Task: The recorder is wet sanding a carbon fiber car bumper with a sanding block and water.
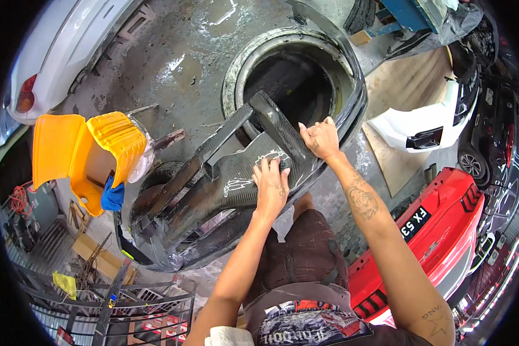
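A long carbon-fibre car bumper part (236, 167), dark and woven-looking, lies across the middle with white streaks on its surface. My left hand (271, 184) presses down on it, fingers curved over a small dark pad (284, 164) that mostly hides beneath them. At the part's right side, my right hand (322, 138) is closed on the edge, its thumb pointing up and left; the underside of that grip is hidden. The part's far right portion rests over a large wheel rim (233, 86), and its left end lies over another round, tyre-like thing.
On the left stand an orange plastic chair (81, 150) with a blue cloth (112, 195) on it and a white car (63, 52). To the right are a wooden board (406, 81), a white bumper (415, 124) and a red bumper (438, 222). A metal railing (155, 300) runs lower left.
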`<move>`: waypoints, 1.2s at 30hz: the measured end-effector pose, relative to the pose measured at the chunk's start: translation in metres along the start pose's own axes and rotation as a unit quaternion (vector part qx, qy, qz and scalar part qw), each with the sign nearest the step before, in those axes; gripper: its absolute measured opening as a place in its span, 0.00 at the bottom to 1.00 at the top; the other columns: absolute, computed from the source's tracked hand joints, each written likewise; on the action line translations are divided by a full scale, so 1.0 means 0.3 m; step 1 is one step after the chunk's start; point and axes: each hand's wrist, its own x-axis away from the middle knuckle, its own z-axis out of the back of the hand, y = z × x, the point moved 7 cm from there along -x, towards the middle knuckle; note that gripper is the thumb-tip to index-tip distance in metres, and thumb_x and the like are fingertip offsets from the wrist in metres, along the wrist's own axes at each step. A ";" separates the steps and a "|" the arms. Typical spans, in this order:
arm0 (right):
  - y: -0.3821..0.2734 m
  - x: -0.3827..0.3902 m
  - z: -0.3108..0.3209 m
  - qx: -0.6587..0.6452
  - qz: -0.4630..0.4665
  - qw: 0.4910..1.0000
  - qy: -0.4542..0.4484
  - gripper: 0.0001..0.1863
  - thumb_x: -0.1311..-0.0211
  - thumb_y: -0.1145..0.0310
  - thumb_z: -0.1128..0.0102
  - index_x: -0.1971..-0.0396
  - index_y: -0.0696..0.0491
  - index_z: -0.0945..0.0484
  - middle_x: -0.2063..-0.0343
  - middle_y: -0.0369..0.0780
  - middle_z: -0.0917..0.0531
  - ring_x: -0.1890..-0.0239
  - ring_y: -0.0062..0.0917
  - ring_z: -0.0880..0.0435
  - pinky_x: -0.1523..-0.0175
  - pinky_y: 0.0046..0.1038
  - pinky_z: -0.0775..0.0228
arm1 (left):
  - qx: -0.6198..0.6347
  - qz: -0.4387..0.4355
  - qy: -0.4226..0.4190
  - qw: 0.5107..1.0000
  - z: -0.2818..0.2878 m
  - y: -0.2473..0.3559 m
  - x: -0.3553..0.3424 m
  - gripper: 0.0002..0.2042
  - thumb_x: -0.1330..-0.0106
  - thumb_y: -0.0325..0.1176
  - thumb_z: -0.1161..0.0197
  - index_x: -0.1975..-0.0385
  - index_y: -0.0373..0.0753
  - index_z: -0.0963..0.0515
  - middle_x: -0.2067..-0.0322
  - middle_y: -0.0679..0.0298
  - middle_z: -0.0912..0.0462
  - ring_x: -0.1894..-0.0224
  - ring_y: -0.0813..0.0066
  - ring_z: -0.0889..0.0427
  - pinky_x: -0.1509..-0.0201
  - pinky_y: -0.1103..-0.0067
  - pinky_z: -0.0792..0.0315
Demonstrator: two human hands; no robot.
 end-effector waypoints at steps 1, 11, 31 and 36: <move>0.007 -0.002 -0.002 0.007 0.005 1.000 -0.001 0.30 0.29 0.56 0.44 0.95 0.49 0.21 0.88 0.42 0.19 0.84 0.35 0.22 0.60 0.36 0.38 | 0.000 -0.001 0.004 1.000 -0.004 0.008 -0.002 0.14 0.31 0.33 0.39 0.49 0.33 0.25 0.49 0.48 0.28 0.50 0.41 0.29 0.45 0.50 0.35; 0.009 0.004 -0.031 -0.002 0.006 1.000 -0.022 0.30 0.28 0.56 0.48 0.93 0.51 0.20 0.89 0.43 0.19 0.83 0.38 0.20 0.59 0.39 0.35 | -0.049 0.022 0.115 0.992 -0.019 0.054 0.007 0.13 0.30 0.31 0.40 0.53 0.28 0.27 0.56 0.44 0.28 0.54 0.41 0.29 0.47 0.54 0.34; -0.089 -0.008 -0.052 -0.076 0.080 0.994 -0.028 0.30 0.29 0.56 0.48 0.94 0.50 0.20 0.88 0.44 0.19 0.84 0.40 0.18 0.63 0.40 0.30 | -0.132 0.072 0.210 0.966 0.068 -0.145 -0.128 0.13 0.31 0.33 0.39 0.52 0.31 0.22 0.53 0.48 0.24 0.52 0.43 0.27 0.46 0.55 0.32; 0.015 0.000 -0.054 -0.036 0.066 0.997 -0.037 0.30 0.29 0.56 0.49 0.93 0.49 0.20 0.88 0.44 0.19 0.84 0.39 0.19 0.63 0.39 0.29 | -0.062 0.065 0.154 0.984 -0.031 0.024 -0.005 0.13 0.32 0.32 0.38 0.50 0.36 0.20 0.51 0.53 0.22 0.52 0.47 0.27 0.45 0.58 0.34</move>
